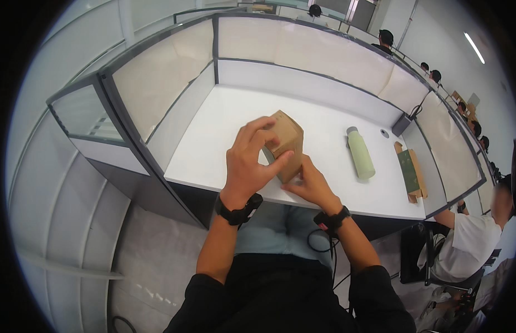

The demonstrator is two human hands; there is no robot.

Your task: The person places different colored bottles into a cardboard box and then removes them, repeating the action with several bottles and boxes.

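Note:
A small brown cardboard box [288, 137] is held between my two hands over the front part of the white desk [224, 120]. My left hand [254, 156] curves around the box's left side, with fingertips at its upper part and thumb against the near face. Low on the right side, my right hand [314, 183] grips the box near its bottom corner. The box looks tilted; whether its base touches the desk I cannot tell. Both wrists wear black straps with small devices.
A pale green bottle [361, 155] with a grey cap lies right of the box. Further right is an opened green-and-brown carton [409, 172]. A black device [401, 124] with a cable stands in the back right corner. Partition panels [249, 41] enclose the desk. A person [470, 241] sits at right.

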